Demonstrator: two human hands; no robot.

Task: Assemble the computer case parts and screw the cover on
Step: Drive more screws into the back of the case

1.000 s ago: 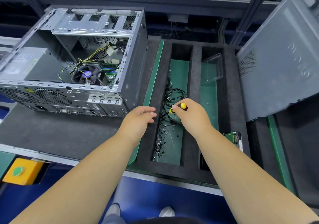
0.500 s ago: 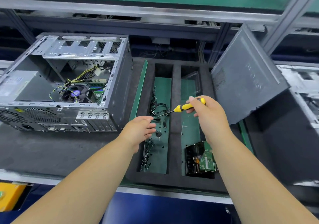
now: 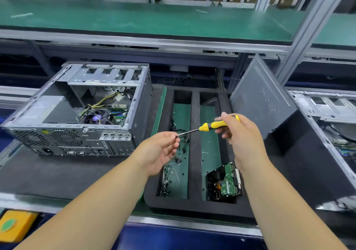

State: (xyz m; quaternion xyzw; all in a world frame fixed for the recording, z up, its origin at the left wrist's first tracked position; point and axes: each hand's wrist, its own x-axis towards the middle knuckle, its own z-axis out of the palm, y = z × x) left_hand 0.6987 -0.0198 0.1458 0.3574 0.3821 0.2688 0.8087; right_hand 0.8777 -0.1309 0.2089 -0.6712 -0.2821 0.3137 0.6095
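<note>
An open grey computer case (image 3: 81, 114) lies on its side at the left, its fan, cables and board exposed. Its grey side cover (image 3: 262, 103) leans upright at the right of the black foam tray (image 3: 194, 126). My right hand (image 3: 238, 134) grips a yellow-and-black screwdriver (image 3: 212, 125) by the handle, above the tray. The metal shaft points left, and my left hand (image 3: 159, 151) pinches its tip between thumb and fingers. Whether a screw sits at the tip cannot be made out. Small screws and clips (image 3: 171, 174) lie in the tray's left slot.
A hard drive (image 3: 224, 182) lies in the tray's right slot. Black cables (image 3: 179, 130) sit at the far end of the left slot. Another open case (image 3: 331, 122) stands at the far right. A yellow box with a green button (image 3: 15, 225) is at the bottom left.
My right hand lifted the screwdriver out of the tray and turned it level. My left hand rose from the tray's edge and took the tip. The view tilted upward.
</note>
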